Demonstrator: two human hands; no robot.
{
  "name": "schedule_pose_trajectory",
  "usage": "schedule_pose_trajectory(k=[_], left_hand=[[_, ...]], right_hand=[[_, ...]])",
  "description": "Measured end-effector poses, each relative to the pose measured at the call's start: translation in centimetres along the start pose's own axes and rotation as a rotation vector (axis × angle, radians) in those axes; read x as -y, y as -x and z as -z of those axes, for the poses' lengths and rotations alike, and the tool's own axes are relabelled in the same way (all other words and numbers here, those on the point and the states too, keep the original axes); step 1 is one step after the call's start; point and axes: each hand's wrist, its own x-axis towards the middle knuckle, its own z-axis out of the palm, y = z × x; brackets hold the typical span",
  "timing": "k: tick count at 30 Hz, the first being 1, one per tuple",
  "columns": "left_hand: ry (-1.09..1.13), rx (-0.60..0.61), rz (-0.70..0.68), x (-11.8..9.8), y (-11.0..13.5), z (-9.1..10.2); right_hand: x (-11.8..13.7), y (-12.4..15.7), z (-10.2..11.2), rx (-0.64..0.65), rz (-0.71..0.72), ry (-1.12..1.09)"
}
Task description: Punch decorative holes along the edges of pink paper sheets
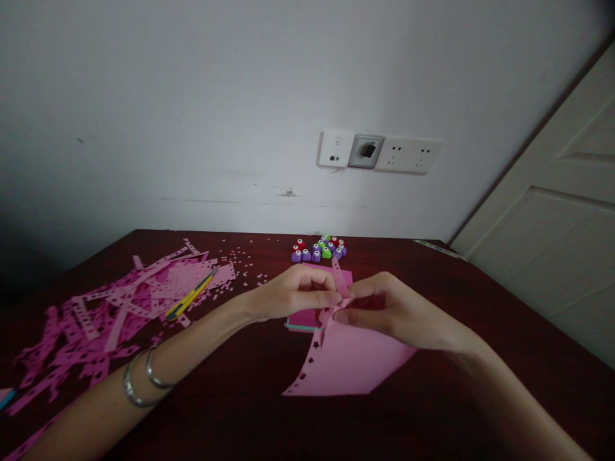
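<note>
A light pink sheet of paper [365, 362] is held up over the table, with small star and other shapes punched along its left edge. My left hand [307, 291] pinches the punched edge between thumb and fingers. Close beside it, my right hand [394, 307] pinches the sheet near its top. A narrow punched strip [339, 275] sticks up between the two hands; its join with the sheet is hidden by my fingers. Behind my hands lies a stack of darker pink paper [303, 320], partly covered.
Several small red, purple and green craft punches [327, 250] stand at the table's back. To the left, a heap of punched pink strips [139, 288] lies under a yellow utility knife [192, 294], with tiny paper cut-outs [245, 266] scattered nearby. A ruler-like strip [439, 250] lies back right.
</note>
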Motion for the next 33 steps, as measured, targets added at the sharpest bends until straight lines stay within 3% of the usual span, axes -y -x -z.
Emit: schedule_pose_trajectory(k=[8, 15, 23, 29, 33], left_hand=[[0.387, 0.022, 0.023, 0.8, -0.1, -0.7], [0.522, 0.030, 0.051, 0.9, 0.0, -0.8], [0.349, -0.075, 0.095, 0.5, -0.3, 0.5], [-0.084, -0.049, 0.130, -0.3, 0.2, 1.7], [-0.133, -0.157, 0.111, -0.5, 0.2, 1.6]], right_hand=[[0.6, 0.4, 0.0, 0.001, 0.017, -0.017], [0.9, 0.3, -0.1, -0.039, 0.006, -0.047], [0.8, 0.5, 0.5, -0.161, -0.095, -0.033], [0.6, 0.7, 1.5, -0.320, -0.182, 0.026], [0.1, 0.7, 2.3, -0.191, -0.228, -0.148]])
